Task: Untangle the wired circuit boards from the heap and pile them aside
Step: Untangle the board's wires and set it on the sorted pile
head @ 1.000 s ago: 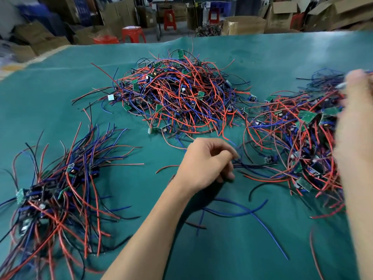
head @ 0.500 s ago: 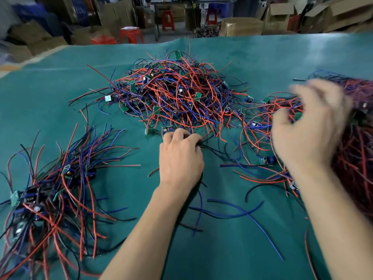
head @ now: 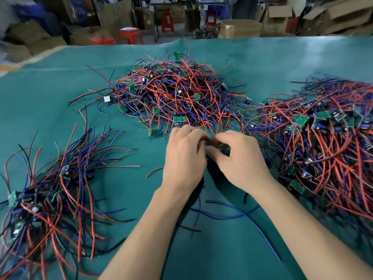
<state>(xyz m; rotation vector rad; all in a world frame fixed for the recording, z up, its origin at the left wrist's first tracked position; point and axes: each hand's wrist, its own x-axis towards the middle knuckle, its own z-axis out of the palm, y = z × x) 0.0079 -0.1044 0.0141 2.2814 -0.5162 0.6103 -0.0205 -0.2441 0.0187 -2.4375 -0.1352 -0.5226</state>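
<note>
Two hands meet at the near edge of the middle heap (head: 177,96). Our left hand (head: 184,156) and right hand (head: 240,158) both pinch one small dark part (head: 207,141). We see the sorted pile (head: 50,190) lying far left on the green table (head: 60,98).

Big tangled heap (head: 177,98) mid-table (head: 60,81), second heap (head: 327,142) along right edge, sorted pile (head: 50,197) near left edge.
</note>
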